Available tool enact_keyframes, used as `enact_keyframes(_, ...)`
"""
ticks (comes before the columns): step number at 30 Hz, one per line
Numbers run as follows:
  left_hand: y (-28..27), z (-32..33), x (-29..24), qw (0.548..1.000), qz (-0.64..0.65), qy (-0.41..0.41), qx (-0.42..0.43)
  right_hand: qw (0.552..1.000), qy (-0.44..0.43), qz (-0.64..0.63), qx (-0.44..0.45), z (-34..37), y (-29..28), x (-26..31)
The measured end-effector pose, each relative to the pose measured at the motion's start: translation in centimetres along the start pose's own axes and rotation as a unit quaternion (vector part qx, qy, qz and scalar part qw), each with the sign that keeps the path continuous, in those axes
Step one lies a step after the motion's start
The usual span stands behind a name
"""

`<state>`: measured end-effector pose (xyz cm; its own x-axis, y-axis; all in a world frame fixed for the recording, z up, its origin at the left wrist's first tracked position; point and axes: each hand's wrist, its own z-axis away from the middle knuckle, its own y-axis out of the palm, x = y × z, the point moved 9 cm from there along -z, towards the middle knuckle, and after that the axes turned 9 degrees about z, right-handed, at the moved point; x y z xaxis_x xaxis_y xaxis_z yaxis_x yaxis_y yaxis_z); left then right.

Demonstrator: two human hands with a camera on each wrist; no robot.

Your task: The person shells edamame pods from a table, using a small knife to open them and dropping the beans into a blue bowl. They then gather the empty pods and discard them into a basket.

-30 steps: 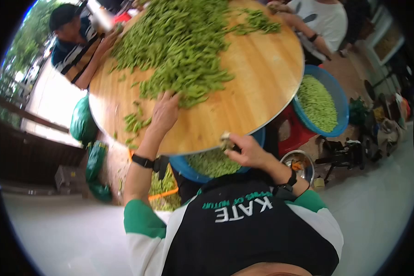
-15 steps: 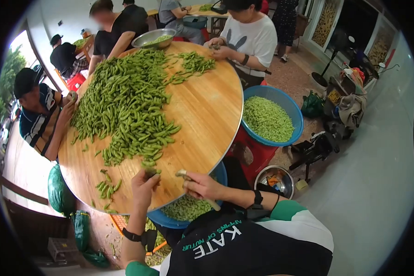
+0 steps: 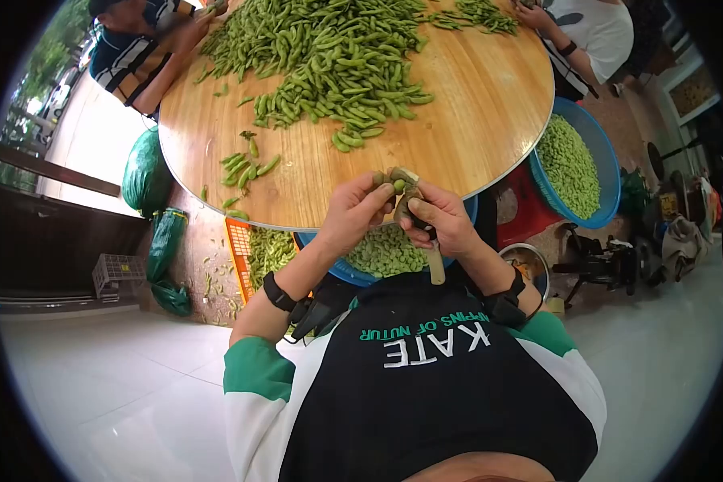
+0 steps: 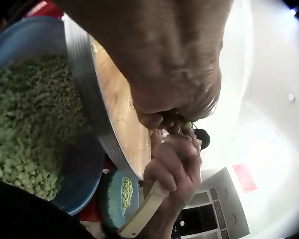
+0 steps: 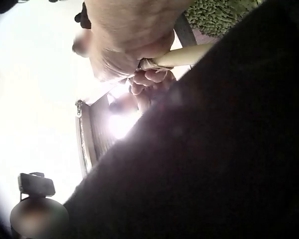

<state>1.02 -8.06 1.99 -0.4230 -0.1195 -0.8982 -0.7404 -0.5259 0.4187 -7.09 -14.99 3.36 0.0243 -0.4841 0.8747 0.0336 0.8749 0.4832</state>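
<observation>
Above the near edge of the round wooden table (image 3: 474, 104), the two hands meet fingertip to fingertip. My left hand (image 3: 349, 212) pinches a green bean pod (image 3: 399, 185) between thumb and fingers. Curled fingers of my right hand (image 3: 443, 220) grip a tool with a cream handle (image 3: 436, 265), which sticks out below the palm; its working end is hidden. Right below is a blue basin (image 4: 82, 186) of shelled green beans (image 3: 387, 251). A big heap of green pods (image 3: 337, 68) covers the table's far side, and a few loose pods (image 3: 245, 170) lie to the left.
An orange crate (image 3: 239, 249) of pods stands on the floor left of the basin. To the right are a second blue basin (image 3: 610, 173) of beans, a red stool (image 3: 522, 210) and a metal bowl (image 3: 530, 261). Green sacks (image 3: 145, 173) lie at left. People sit across the table.
The left hand went from the pod heap back toward the body, now with a pod in its fingers. The right hand came up to meet it, still holding the tool. The head view shifted.
</observation>
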Motion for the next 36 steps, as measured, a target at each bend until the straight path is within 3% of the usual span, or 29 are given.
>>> enact_keyframes(2, 0.0, 0.0, 0.0, 0.998, 0.063, 0.000, -0.007, 1.000, 0.002, -0.014, 0.011, -0.1, 0.1, 0.0)
enact_keyframes(8, 0.2, -0.1, -0.5, 0.999, 0.028, 0.036, -0.005, 1.000, 0.005, -0.015, 0.001, -0.1, -0.4, -0.6)
enact_keyframes(15, 0.1, 0.1, 0.1, 0.999, 0.022, 0.018, -0.034, 1.000, 0.004, 0.015, 0.004, -0.3, -0.6, -0.9)
enact_keyframes(18, 0.3, 0.3, -0.2, 0.998, 0.011, 0.044, -0.031, 0.999, 0.007, 0.030, -0.011, -0.2, -0.7, -0.9)
enact_keyframes(20, 0.3, 0.6, -0.9, 0.992, -0.041, 0.105, -0.053, 0.999, 0.005, 0.041, -0.020, -0.4, -0.7, -0.8)
enact_keyframes(24, -0.1, 0.3, -0.6, 0.991, -0.049, 0.107, -0.060, 0.997, 0.001, 0.038, -0.063, -0.3, -1.2, -1.0)
enact_keyframes(27, -0.5, -0.4, 0.4, 0.996, 0.067, 0.045, -0.050, 0.998, 0.016, -0.036, -0.046, -0.3, -1.2, -1.1)
enact_keyframes(29, 0.5, -0.5, 0.8, 0.982, 0.190, -0.004, 0.000, 0.995, 0.030, -0.089, -0.024, -0.3, -1.0, -1.3)
enact_keyframes(33, 0.9, -0.4, 1.2, 0.969, 0.242, -0.051, 0.010, 0.988, 0.032, -0.151, 0.011, -0.2, -0.4, -1.2)
enact_keyframes(36, 1.6, 0.0, 2.0, 0.944, 0.303, -0.109, 0.070, 0.983, 0.037, -0.178, 0.039, 0.1, -0.4, -1.8)
